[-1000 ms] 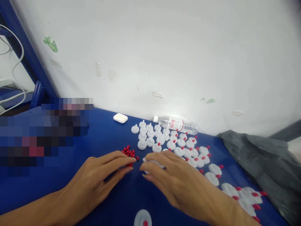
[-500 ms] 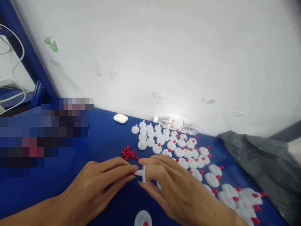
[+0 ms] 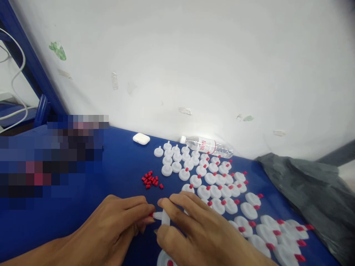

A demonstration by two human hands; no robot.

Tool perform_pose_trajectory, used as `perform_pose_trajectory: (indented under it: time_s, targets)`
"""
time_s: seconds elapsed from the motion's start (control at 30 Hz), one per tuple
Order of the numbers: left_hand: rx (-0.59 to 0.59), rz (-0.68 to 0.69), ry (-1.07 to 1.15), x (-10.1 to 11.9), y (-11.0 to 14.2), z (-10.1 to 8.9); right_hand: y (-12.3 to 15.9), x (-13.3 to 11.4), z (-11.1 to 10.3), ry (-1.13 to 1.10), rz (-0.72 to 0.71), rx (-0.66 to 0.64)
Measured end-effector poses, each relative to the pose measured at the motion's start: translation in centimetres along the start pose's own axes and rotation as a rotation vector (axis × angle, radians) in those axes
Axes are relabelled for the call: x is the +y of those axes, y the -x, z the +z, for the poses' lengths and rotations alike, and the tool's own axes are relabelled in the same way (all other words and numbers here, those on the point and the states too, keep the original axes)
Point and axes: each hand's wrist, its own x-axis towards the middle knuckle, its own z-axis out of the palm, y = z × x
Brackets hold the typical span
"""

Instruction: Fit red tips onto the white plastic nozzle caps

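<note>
My right hand (image 3: 199,229) pinches a white round plastic cap (image 3: 164,217) by its disc, spout pointing left. My left hand (image 3: 116,225) pinches a small red tip (image 3: 151,214) against the end of that spout. Both hands hover low over the blue table (image 3: 116,173) near its front. A small pile of loose red tips (image 3: 150,180) lies just beyond my left fingers. Several white caps without tips (image 3: 172,157) stand at the back, and several caps with red tips (image 3: 222,184) spread right of my hands.
A white earbud case (image 3: 141,139) and a clear water bottle (image 3: 206,146) lying on its side rest by the white wall. A grey plastic bag (image 3: 310,188) covers the table's right end. One tipped cap (image 3: 166,260) sits at the bottom edge. A blurred patch fills the left.
My right hand has lifted a white cap and drawn it toward me. My left hand took a red tip from the pile and brought it to the cap's spout.
</note>
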Motion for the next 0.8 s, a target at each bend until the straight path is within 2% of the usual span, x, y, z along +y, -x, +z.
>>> perform_pose_trajectory:
  time_s: [0.1,0.2,0.27,0.37,0.5,0.63,0.8]
  targets:
    - [-0.022,-0.019,0.059,0.4,-1.1,-0.3,-0.9,0.3,-0.7,0.06,-0.016,0.097]
    - [-0.054,-0.091,0.047,0.0,-1.6,-0.3,-1.5,1.0,-1.3,0.037,0.03,0.054]
    - [-0.117,-0.123,0.018,-0.5,-1.7,-0.1,-1.5,1.6,-1.5,0.028,0.081,0.013]
    - [-0.229,-0.095,-0.06,-1.2,-1.7,0.4,-1.2,2.4,-1.2,0.042,0.148,-0.003]
    - [-0.349,-0.089,-0.156,-1.5,-1.7,1.0,-0.8,2.9,-0.6,0.108,0.198,0.029]
    - [-0.319,-0.055,-0.225,-1.7,-1.4,1.6,-0.3,3.4,-0.1,0.165,0.207,-0.022]
    - [-0.279,-0.104,-0.126,-2.2,-0.6,2.5,0.3,3.8,1.1,0.168,0.199,-0.048]
